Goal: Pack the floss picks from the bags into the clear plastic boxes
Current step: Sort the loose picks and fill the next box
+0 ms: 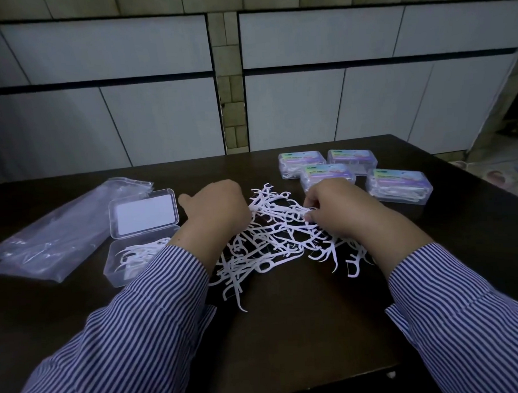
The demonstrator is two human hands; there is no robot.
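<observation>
Both hands, L (219,210) & R (338,210), curled, gripping floss picks (271,243) in pile.

A dark table (287,328) bears loose floss picks (271,243), an open box (141,246), four closed boxes (354,174) and bags (54,235).

The fingers of the left hand (218,208) curl under the palm, out of sight among the picks (271,243), so its grip cannot be told. The right hand (338,210) covers part of one box (328,175). Box labels are too blurred to read. Both sleeves (133,335) run off the bottom frame edge.
</observation>
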